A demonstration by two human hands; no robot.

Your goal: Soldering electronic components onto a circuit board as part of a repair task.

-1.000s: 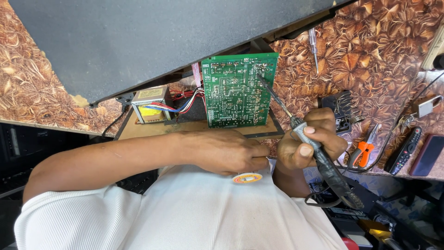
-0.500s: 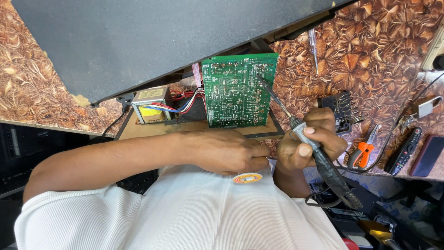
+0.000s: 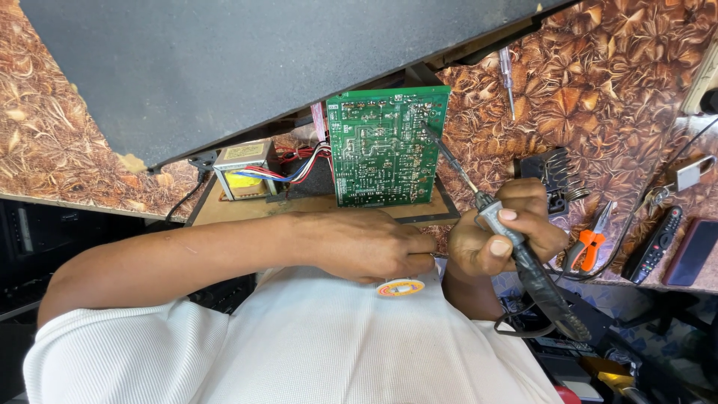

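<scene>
I see my right hand closed around the handle of a soldering iron, gripped like a pen, so the thin metal tip can be steered finely. The iron's long axis runs on a diagonal: its tip points up toward the far side of the table and rests on the right edge of the green circuit board, while the dark handle and cord trail back past my wrist toward my body. The board stands propped with its solder side facing me, probably so the joints are reachable. My left hand is curled shut just in front of the board's lower edge, fingers pinched together near a small round spool against my white shirt; I cannot tell what it pinches. A transformer with coloured wires sits left of the board. Orange-handled pliers lie near the table's right edge.
</scene>
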